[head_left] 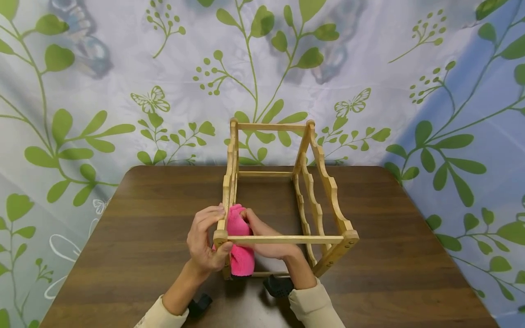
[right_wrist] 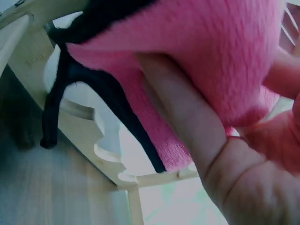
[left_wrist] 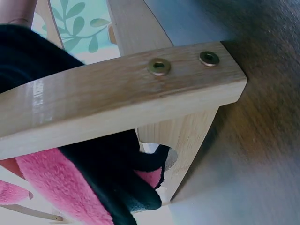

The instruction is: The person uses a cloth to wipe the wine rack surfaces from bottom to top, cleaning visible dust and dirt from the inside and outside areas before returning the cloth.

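Note:
A light wooden rack (head_left: 285, 239) with wavy, scalloped side rails stands on the table. My left hand (head_left: 207, 239) grips the rack's near left rail, fingertips on its top and thumb by the front corner post. Inside that side, my right hand (head_left: 262, 234) holds a fluffy pink cloth (head_left: 242, 262) with black edging against the rail. The right wrist view shows the fingers (right_wrist: 183, 108) tucked into folds of the pink cloth (right_wrist: 229, 51). Seen from the left wrist, the pink cloth (left_wrist: 61, 187) and its black edging hang behind a rack bar (left_wrist: 108, 91) with two bolts.
The dark wooden table (head_left: 135, 218) extends around the rack on both sides. Behind it hangs a pale curtain (head_left: 188, 27) printed with green leaves and butterflies. The rack's far right rail (head_left: 328, 182) rises beside my right forearm, and a front crossbar passes over that hand.

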The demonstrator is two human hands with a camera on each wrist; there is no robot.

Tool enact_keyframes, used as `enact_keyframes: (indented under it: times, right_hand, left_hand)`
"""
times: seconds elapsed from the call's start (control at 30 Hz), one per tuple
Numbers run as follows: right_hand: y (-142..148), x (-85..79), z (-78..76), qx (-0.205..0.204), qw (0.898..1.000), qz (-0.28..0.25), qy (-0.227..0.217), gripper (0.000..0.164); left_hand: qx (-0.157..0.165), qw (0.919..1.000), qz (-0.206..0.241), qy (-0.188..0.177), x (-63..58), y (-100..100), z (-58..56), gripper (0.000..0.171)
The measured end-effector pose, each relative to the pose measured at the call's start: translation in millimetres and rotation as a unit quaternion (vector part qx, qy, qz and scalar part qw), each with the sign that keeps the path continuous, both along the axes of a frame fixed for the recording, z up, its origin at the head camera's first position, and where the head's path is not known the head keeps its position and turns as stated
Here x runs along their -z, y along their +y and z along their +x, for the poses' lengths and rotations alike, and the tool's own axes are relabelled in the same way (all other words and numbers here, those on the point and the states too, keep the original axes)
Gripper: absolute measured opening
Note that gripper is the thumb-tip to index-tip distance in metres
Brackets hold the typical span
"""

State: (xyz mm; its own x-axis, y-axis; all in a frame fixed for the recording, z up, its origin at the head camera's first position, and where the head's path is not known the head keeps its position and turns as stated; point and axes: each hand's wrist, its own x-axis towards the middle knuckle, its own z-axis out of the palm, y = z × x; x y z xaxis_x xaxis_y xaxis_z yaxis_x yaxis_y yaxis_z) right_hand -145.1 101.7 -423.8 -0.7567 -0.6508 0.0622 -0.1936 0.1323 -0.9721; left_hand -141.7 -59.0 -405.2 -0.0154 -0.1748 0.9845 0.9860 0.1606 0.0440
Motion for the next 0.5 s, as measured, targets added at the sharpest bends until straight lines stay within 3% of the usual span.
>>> enact_keyframes:
  times: [0.1, 0.17, 0.27, 0.37, 0.5]
  right_hand:
    - [-2, 0.6, -4.3, 0.027, 0.999, -0.020, 0.030, 0.036]
    - [-4, 1.6, -7.0, 0.058, 0.998, -0.038, 0.012, 0.037]
    - [-9, 5.9, -12.9, 0.139, 0.988, -0.064, -0.026, 0.040]
    - [-17, 7.1, -18.5, 0.231, 0.970, -0.072, -0.028, 0.048]
    - [-25, 8.0, -26.5, 0.352, 0.933, -0.076, -0.015, 0.054]
  left_hand:
    - [0.000, 1.0000, -0.003, -0.001, -0.4, -2, -1.5, 0.054]
    - [-0.001, 1.0000, -0.008, -0.005, 0.7, -3, -2.2, 0.055]
    - [-0.003, 0.9998, -0.016, -0.011, 3.4, -6, -3.0, 0.056]
    - [-0.005, 0.9996, -0.022, -0.019, 6.6, -8, -3.1, 0.056]
    - [-0.014, 0.9991, -0.031, -0.024, 9.6, -8, -2.7, 0.056]
